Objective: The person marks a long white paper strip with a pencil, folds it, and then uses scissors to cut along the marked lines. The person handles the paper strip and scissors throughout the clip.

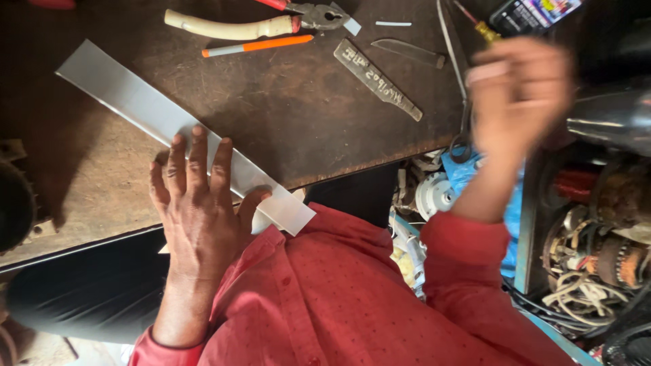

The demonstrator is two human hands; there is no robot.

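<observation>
Left hand (198, 203) lay flat, fingers spread, pressing a long translucent plastic strip (135, 102) onto the wooden workbench (285, 115); nothing gripped. Strip ran diagonally across the workbench, near end jutting past its front edge. Right hand (519, 95) hung blurred above the workbench's right end; grip impossible to judge. Pliers (271, 24), orange pen (258, 45) and flat metal blade (376, 78) lay farther back.

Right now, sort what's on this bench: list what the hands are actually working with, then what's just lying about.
In hand:
- long white strip, pressed flat to the wooden bench by the left hand
- right hand, raised and blurred; whether it holds anything cannot be told

Lying about:
- pliers
- orange pen
- flat metal piece
- small blade
</observation>
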